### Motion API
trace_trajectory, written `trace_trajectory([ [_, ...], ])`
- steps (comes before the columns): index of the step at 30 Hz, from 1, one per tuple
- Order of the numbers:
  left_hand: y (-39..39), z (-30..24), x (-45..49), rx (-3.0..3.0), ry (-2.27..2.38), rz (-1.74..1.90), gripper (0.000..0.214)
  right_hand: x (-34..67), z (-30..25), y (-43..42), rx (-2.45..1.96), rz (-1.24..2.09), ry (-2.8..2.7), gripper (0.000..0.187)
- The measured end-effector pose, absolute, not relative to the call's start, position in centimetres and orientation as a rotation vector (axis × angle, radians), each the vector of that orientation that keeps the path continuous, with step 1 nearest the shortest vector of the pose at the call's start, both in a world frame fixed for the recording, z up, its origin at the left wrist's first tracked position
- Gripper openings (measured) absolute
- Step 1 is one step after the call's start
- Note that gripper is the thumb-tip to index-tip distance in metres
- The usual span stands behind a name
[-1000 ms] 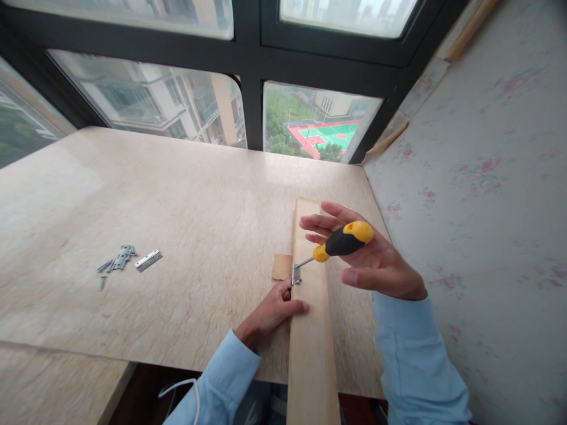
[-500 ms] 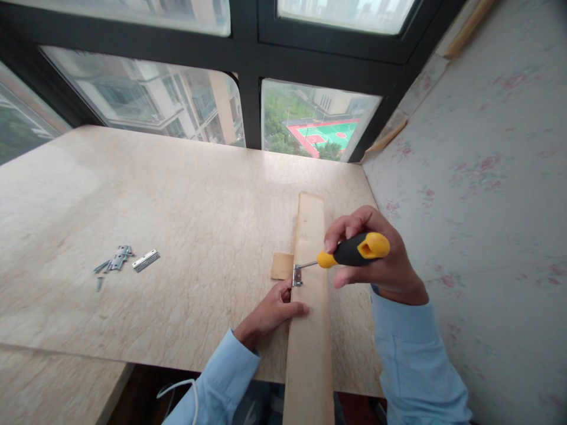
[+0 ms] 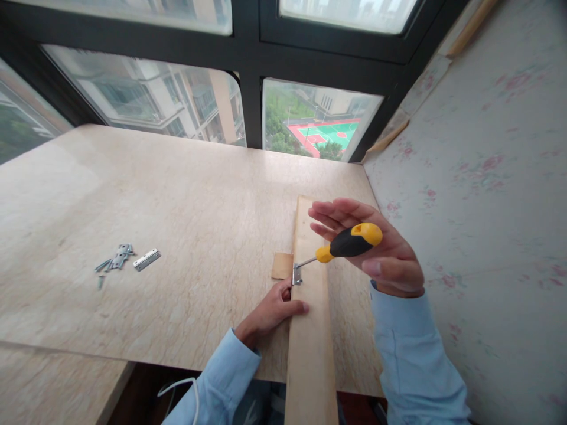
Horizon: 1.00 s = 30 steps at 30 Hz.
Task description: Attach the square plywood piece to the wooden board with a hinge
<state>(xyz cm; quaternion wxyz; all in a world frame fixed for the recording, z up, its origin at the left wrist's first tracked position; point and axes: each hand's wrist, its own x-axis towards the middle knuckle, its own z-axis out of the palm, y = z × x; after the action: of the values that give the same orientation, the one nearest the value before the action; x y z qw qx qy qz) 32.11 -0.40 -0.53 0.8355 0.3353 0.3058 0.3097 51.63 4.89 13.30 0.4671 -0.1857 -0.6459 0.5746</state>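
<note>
I see the left hand [image 3: 277,308] grip the board [image 3: 310,354], seemingly to steady the hinge [image 3: 296,275] just beyond it; the right hand [image 3: 383,248], spread open, backs the screwdriver [image 3: 348,242], apparently propping its tip there

The screwdriver handle [image 3: 349,242] is yellow and black; the board [image 3: 311,348], pale tan; the wallpaper [image 3: 487,200], pink-flowered.
</note>
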Motion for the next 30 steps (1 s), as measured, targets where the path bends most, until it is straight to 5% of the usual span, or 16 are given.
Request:
trace_trajectory([
  [9,-0.4,-0.3,32.2,0.709,0.651,0.655,0.056,52.2,13.5,4.9,-0.607,1.174,-1.608,0.041],
  [16,-0.5,-0.5,32.3,0.730,0.637,0.692,0.048,50.1,12.8,5.8,-0.924,0.644,-1.443,0.054],
  [20,-0.5,-0.6,32.2,0.737,0.644,0.696,0.049,50.0,12.7,5.6,-0.874,0.792,-1.480,0.038],
  [26,-0.6,-0.6,32.1,0.742,0.655,0.686,0.051,51.5,14.0,4.3,-0.672,1.272,-1.537,0.058],
  [30,-0.6,-0.6,32.1,0.763,0.663,0.700,0.048,52.1,14.2,3.9,-0.668,1.237,-1.572,0.053],
])
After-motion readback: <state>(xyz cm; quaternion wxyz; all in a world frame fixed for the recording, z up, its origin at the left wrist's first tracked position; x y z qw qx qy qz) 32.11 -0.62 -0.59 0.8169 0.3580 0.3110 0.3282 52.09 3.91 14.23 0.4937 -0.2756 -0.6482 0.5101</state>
